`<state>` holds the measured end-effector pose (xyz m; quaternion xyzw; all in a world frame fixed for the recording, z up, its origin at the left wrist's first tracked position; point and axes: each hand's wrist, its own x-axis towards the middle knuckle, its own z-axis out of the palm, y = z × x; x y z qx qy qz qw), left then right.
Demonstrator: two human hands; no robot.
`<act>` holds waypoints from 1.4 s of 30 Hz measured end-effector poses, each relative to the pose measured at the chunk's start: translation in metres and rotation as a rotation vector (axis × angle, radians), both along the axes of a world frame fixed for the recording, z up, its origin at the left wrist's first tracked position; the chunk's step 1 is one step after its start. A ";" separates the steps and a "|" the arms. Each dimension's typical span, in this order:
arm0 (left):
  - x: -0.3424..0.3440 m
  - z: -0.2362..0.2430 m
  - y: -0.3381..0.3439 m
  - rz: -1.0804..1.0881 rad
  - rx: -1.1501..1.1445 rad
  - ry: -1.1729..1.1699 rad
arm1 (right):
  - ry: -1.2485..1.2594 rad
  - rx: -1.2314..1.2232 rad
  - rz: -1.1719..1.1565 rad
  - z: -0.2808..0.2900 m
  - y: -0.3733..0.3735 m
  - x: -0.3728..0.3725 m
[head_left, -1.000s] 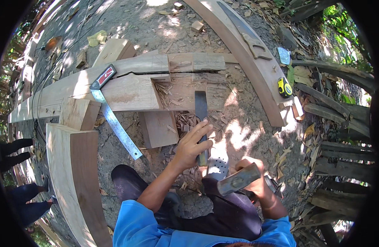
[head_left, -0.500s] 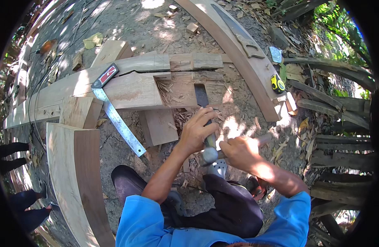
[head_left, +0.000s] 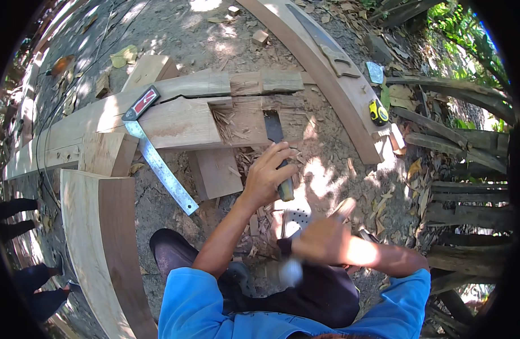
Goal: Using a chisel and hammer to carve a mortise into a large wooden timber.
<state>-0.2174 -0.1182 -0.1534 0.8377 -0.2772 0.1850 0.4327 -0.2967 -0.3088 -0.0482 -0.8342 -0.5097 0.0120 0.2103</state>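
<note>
My left hand [head_left: 269,175] is wrapped round a chisel [head_left: 286,192], whose dark, wide blade reaches away from me onto the end of a cut wooden beam [head_left: 175,121]. A notch with splintered wood chips [head_left: 226,121] lies just left of the blade. Closer to my body, my right hand [head_left: 322,240] grips a hammer [head_left: 343,209] by its wooden handle. Motion blurs this hand and the rounded hammer head [head_left: 290,272], which hangs over my right thigh, apart from the chisel. Across the beam lies a try square [head_left: 158,164] with a red and black stock.
A long curved plank [head_left: 305,62] at the far right carries a handsaw [head_left: 339,62] and a yellow tape measure [head_left: 378,113]. Thick timber [head_left: 96,243] stands at my left. Rough wooden rails [head_left: 469,220] line the right side. Another person's legs [head_left: 39,282] show at the left edge.
The hammer has swung back from the chisel's butt end toward my body, with my right hand lowering and blurring. My left hand and the chisel have stayed nearly in place.
</note>
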 end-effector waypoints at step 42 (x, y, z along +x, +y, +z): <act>-0.014 -0.046 0.024 -0.006 0.176 -0.126 | 0.303 -0.255 -0.189 -0.050 -0.017 0.033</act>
